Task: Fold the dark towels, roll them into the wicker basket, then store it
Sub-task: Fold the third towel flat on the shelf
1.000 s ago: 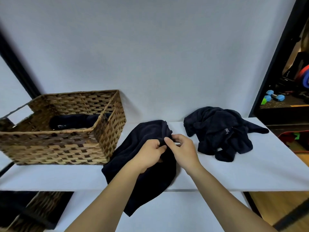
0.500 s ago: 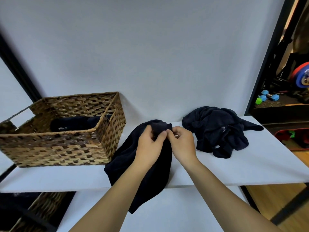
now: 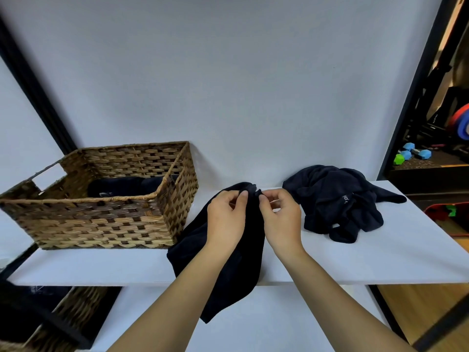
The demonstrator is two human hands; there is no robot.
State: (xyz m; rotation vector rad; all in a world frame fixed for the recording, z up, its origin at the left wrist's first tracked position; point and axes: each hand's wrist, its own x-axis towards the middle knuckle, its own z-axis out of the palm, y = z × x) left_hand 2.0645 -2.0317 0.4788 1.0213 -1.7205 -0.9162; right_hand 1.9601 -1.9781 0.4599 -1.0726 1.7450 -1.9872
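Observation:
A dark towel (image 3: 243, 262) lies on the white shelf (image 3: 355, 260) and hangs over its front edge. My left hand (image 3: 225, 219) and my right hand (image 3: 280, 217) pinch its far top edge side by side, fingertips almost touching. A crumpled heap of dark towels (image 3: 337, 204) sits on the shelf to the right of my hands. The wicker basket (image 3: 106, 214) stands at the left of the shelf with rolled dark towels (image 3: 121, 186) inside it.
A white wall backs the shelf. A lower white shelf (image 3: 253, 326) lies below, with another wicker basket (image 3: 63, 316) at bottom left. A black frame post (image 3: 406, 97) stands at the right, with blue dumbbells (image 3: 416, 153) beyond it.
Both hands lifted toward the towel's far top edge and now pinch it with fingertips. The view shifted slightly.

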